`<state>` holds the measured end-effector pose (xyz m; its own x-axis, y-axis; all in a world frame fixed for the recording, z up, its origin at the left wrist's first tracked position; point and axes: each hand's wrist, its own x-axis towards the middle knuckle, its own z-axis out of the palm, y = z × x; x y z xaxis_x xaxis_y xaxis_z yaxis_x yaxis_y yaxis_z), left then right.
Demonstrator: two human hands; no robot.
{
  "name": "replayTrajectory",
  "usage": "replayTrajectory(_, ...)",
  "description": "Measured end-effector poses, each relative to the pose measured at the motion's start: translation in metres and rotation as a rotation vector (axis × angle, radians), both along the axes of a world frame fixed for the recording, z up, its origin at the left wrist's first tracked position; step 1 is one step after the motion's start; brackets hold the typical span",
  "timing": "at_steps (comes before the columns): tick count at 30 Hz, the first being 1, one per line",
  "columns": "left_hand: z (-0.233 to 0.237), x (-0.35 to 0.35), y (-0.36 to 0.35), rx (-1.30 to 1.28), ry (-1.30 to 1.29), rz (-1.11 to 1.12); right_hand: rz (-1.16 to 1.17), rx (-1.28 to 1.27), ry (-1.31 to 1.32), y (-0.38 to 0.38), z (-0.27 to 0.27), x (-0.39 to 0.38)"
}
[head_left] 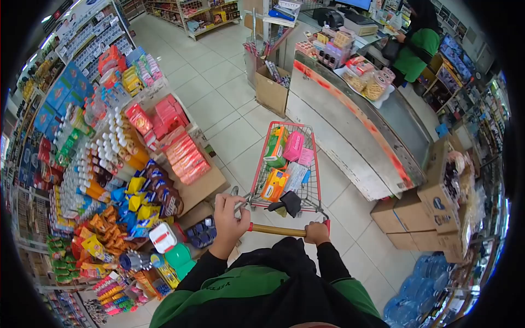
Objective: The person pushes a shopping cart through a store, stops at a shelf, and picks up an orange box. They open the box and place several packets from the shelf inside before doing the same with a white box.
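A red-framed wire shopping cart (315,164) stands in front of me with goods inside. Its yellow-brown handle (278,230) runs crosswise near my body. My right hand (317,233) is wrapped around the handle's right end. At the left end, my left hand (228,217) is raised beside the handle, fingers curled and thumb bent in; what they hold, if anything, is hidden. In the cart lie a green-orange package (276,146), a pink pack (295,145), an orange-yellow box (274,185) and a white pack (296,176). Something black (291,203) lies at the cart's near end.
A display of bottles and snacks (115,142) lines the left, with red packs (186,156) at its edge. A curved checkout counter (350,131) stands right; a person in green (421,52) is behind it. Cardboard boxes (402,221) and blue water bottles (418,287) stand lower right.
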<state>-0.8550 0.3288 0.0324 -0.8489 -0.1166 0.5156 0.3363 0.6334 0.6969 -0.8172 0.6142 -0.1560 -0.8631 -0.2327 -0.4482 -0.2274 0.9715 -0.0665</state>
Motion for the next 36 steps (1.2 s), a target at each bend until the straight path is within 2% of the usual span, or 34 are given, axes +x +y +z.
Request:
replayTrajectory(5, 0.000, -0.109, 0.004, 0.057, -0.067, 0.144, 0.088, 0.002, -0.032, 0.007, -0.001, -0.140)
replayTrajectory(9, 0.003, -0.199, 0.004, 0.046, 0.015, 0.243, 0.248, -0.034, 0.005, 0.013, -0.001, -0.264)
replayTrajectory(10, 0.007, -0.222, -0.001, -0.001, 0.014, 0.231, 0.250, -0.039, -0.019, 0.008, 0.000, -0.292)
replayTrajectory(11, 0.012, -0.244, -0.005, 0.057, -0.057, 0.276, 0.250, -0.040, -0.038, 0.002, 0.001, -0.322)
replayTrajectory(18, 0.015, -0.408, -0.054, 0.132, -0.065, 0.533, 0.429, 0.030, -0.096, -0.058, 0.022, -0.532)
replayTrajectory(20, 0.017, -0.457, -0.073, 0.346, -0.039, 0.502, 0.461, 0.045, -0.095, -0.081, 0.031, -0.587)
replayTrajectory(23, 0.014, -0.534, -0.108, 0.281, 0.019, 0.500, 0.481, 0.062, -0.068, -0.117, 0.023, -0.676)
replayTrajectory(25, 0.016, -0.590, -0.136, 0.334, 0.061, 0.505, 0.506, 0.080, -0.081, -0.144, 0.022, -0.732)
replayTrajectory(28, 0.018, -0.662, -0.177, 0.204, 0.010, 0.568, 0.523, 0.067, -0.090, -0.187, 0.019, -0.802)
replayTrajectory(31, 0.025, -0.743, -0.219, 0.225, -0.035, 0.569, 0.537, 0.011, -0.080, -0.226, 0.015, -0.883)
replayTrajectory(32, 0.024, -0.771, -0.233, 0.390, -0.045, 0.537, 0.514, 0.014, -0.091, -0.239, 0.018, -0.908)
replayTrajectory(33, 0.026, -0.794, -0.247, 0.386, -0.070, 0.534, 0.483, 0.024, -0.106, -0.251, 0.023, -0.928)
replayTrajectory(35, 0.026, -0.852, -0.272, 0.602, -0.094, 0.494, 0.475, 0.024, -0.103, -0.274, 0.027, -0.982)
replayTrajectory(36, 0.027, -0.879, -0.285, 0.593, -0.108, 0.486, 0.469, 0.021, -0.101, -0.285, 0.027, -1.009)
